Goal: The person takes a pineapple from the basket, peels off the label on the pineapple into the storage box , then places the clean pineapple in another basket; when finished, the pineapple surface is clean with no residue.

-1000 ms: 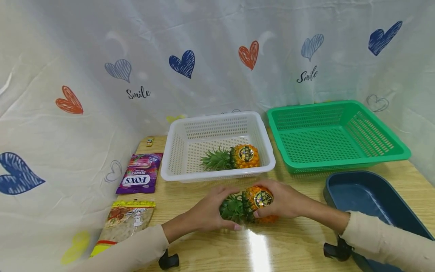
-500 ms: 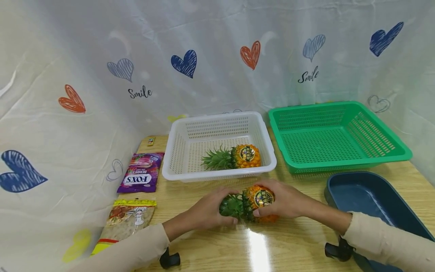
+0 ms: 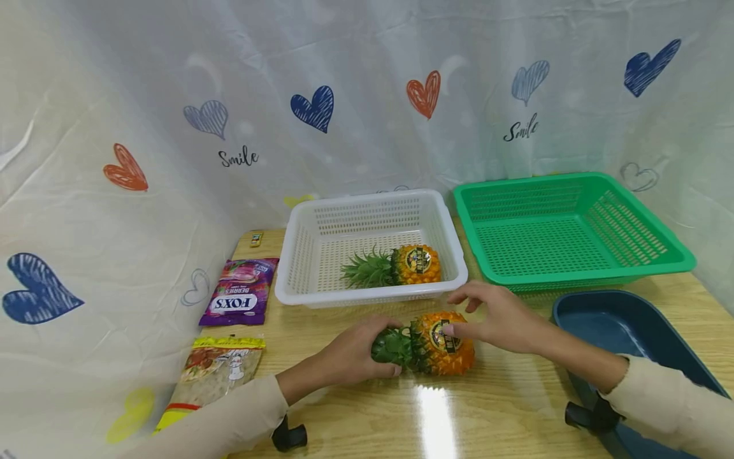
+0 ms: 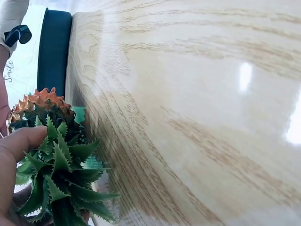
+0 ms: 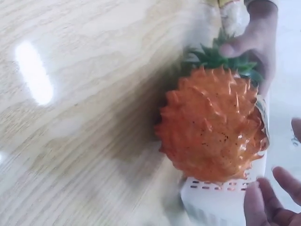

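Observation:
A small orange pineapple (image 3: 455, 362) with a dark round label lies on its side on the wooden table, crown to the left. My left hand (image 3: 358, 352) grips its green leaves, thumb on the near side; the left wrist view shows the thumb against the spiky crown (image 4: 61, 183). Raised off the fruit, my right hand (image 3: 501, 317) has its fingers loosely spread above the pineapple's right end. In the right wrist view the fingers (image 5: 256, 202) stand apart from the fruit's base. Another pineapple (image 3: 415, 264) lies in the white basket (image 3: 367, 297), just beyond.
A green basket (image 3: 579, 278) stands at the back right, with a dark blue tray (image 3: 599, 322) in front of it, under my right forearm. Along the left edge lie a purple candy bag (image 3: 241, 290), a yellow-topped food packet (image 3: 220, 366) and a tiny yellow packet (image 3: 255, 239).
My right hand has let go of the pineapple's body and lifted up and to the right. My left hand has closed around the crown. The pineapple stays in place.

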The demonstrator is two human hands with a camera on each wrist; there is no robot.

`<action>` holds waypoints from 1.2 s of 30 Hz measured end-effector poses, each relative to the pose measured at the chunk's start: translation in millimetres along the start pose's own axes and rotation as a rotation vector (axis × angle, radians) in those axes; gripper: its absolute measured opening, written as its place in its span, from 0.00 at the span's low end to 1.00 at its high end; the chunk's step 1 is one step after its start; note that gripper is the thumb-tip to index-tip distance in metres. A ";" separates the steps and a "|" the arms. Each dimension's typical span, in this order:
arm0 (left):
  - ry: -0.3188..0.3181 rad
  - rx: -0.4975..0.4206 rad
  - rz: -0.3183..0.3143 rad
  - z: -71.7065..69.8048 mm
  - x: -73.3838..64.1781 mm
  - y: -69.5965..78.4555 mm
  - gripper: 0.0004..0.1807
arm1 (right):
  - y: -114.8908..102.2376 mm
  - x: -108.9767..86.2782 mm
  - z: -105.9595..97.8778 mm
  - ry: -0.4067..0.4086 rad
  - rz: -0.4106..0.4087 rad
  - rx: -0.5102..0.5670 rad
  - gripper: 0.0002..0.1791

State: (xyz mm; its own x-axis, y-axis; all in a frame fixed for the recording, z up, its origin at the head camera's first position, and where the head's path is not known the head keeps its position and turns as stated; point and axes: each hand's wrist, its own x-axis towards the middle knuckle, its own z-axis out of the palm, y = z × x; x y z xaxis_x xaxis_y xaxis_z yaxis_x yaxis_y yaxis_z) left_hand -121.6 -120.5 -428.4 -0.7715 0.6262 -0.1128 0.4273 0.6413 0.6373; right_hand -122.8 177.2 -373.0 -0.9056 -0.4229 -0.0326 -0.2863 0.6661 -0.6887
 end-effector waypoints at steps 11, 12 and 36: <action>0.003 0.001 -0.013 1.7 -2.4 0.8 0.38 | 3.1 1.0 8.7 -0.053 -0.056 -0.037 0.19; 0.006 0.000 -0.011 2.4 -2.9 1.0 0.38 | 3.4 1.1 9.4 -0.053 -0.059 -0.042 0.18; -0.020 0.028 -0.016 -0.4 -1.2 1.6 0.38 | 4.9 7.4 4.2 -0.118 -0.071 0.087 0.13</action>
State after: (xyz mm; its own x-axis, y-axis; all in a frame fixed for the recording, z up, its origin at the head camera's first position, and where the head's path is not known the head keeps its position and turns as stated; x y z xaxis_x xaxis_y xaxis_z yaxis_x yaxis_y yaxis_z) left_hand -120.1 -120.5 -427.0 -0.7688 0.6243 -0.1383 0.4283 0.6633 0.6137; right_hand -129.6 174.7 -379.7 -0.8396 -0.5395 -0.0633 -0.3152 0.5787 -0.7522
